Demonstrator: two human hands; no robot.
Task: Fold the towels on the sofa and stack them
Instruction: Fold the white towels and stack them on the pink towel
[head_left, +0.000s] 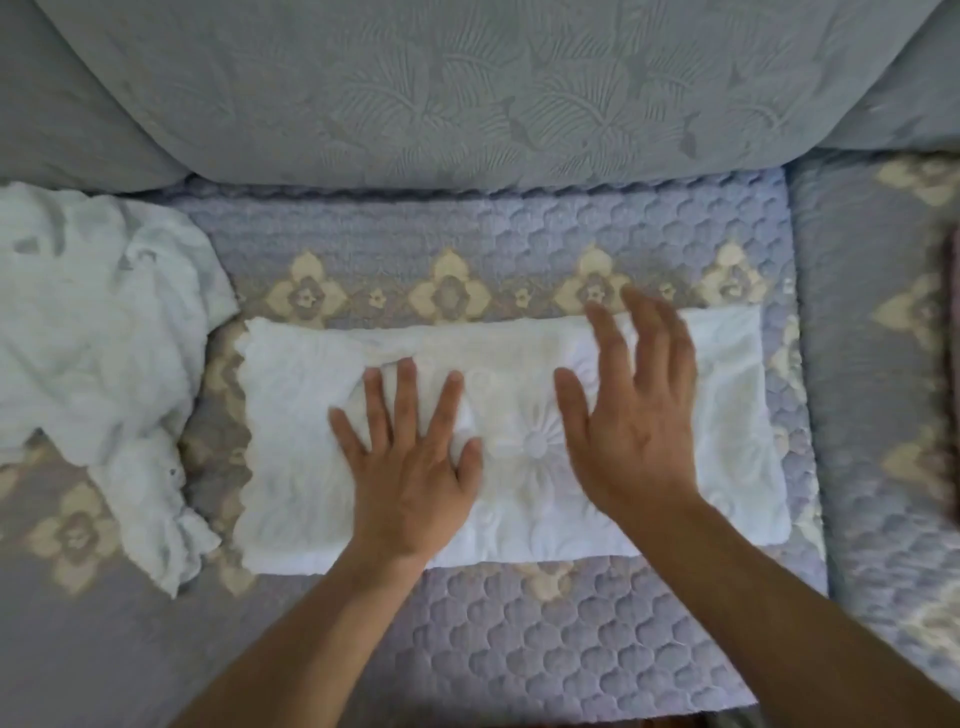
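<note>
Sofa seat (519, 634) | folded towel (727, 415) lengthwise left-right (white) | hands spread flat: left (410, 467), right (634, 415)

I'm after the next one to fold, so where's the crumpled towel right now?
The crumpled towel lies at the left of the head view on the seat cushion, beside the folded towel.

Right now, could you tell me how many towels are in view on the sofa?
2. A folded towel lies flat on the seat under both hands; a crumpled towel sits at the left. The crumpled heap may hide more.
</note>
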